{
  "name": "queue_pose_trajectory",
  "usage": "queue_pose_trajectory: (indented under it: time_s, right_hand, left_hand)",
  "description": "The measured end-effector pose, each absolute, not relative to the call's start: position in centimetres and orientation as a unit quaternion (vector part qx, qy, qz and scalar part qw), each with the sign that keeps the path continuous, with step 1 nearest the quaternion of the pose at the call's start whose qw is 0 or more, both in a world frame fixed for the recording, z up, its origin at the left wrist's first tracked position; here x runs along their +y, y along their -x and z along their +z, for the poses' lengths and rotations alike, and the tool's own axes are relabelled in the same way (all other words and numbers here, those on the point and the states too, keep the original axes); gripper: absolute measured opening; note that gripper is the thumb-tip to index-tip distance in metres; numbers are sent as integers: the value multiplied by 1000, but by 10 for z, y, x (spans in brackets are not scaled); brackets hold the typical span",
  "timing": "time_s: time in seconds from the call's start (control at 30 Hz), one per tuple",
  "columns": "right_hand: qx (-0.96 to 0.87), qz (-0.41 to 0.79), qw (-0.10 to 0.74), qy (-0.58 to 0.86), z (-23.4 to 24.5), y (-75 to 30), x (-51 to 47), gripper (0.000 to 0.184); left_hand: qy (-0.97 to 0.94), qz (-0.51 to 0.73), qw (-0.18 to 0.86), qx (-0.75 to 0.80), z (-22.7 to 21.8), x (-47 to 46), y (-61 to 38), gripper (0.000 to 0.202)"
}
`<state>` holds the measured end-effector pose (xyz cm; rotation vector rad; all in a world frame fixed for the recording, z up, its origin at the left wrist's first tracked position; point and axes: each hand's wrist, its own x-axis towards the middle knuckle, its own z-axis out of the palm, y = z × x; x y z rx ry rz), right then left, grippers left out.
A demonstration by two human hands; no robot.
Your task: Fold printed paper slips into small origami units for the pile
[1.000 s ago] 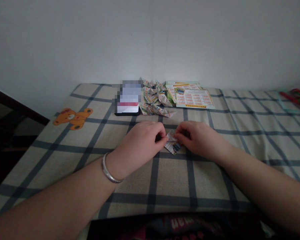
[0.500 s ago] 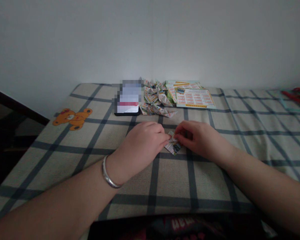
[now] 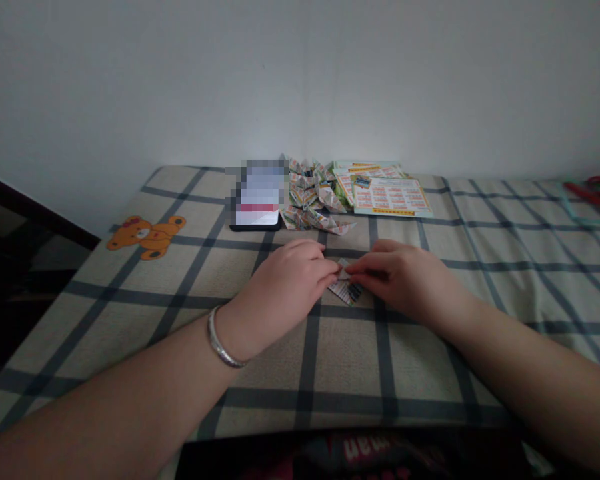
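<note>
A small folded piece of printed paper lies on the checked cloth in front of me. My left hand, with a silver bracelet on its wrist, pinches the paper's left edge with curled fingers. My right hand presses and pinches the paper's upper right part, fingers closed together. The two hands' fingertips nearly meet over the paper. Most of the paper is hidden under the fingers.
A heap of folded paper pieces sits at the back of the cloth, beside a phone and a stack of flat printed sheets. A bear print marks the cloth at left. Red and green things lie far right.
Both hands have shifted slightly while working the folded paper; the right hand's fingers now lie flatter over it. The paper stays at the same spot.
</note>
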<state>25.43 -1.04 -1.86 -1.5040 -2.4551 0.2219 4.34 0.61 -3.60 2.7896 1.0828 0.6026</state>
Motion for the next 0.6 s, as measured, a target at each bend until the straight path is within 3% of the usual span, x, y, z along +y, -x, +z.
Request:
queue_pose_trajectory:
  time_s: [0.33,0.6]
  right_hand:
    - [-824,164,160,518,-24,-259,0,17]
    - [-802,195,157,542,-24,-258,3,21]
  left_hand:
    - [-911,238,5,337,-41,8,-44,17]
    - [-904,233,49,354,-40,10,-45,17]
